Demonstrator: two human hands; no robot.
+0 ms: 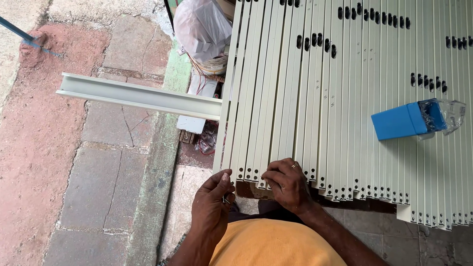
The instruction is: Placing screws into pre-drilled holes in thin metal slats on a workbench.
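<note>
At the left of the frame a cream channel bar [138, 96] sticks out sideways over the pavement. Low centre, the left hand [211, 209] pinches a small metal piece [225, 199] in closed fingers. Just right, the right hand [287, 183] rests curled fingers on the near ends of the cream slotted strips [315, 98]. A blue box [400, 120] lies on them at right.

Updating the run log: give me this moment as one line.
left hand: pinching a small metal piece, below the strip ends | right hand: fingers on ends of cream metal strips | blue box: lying on strips
</note>
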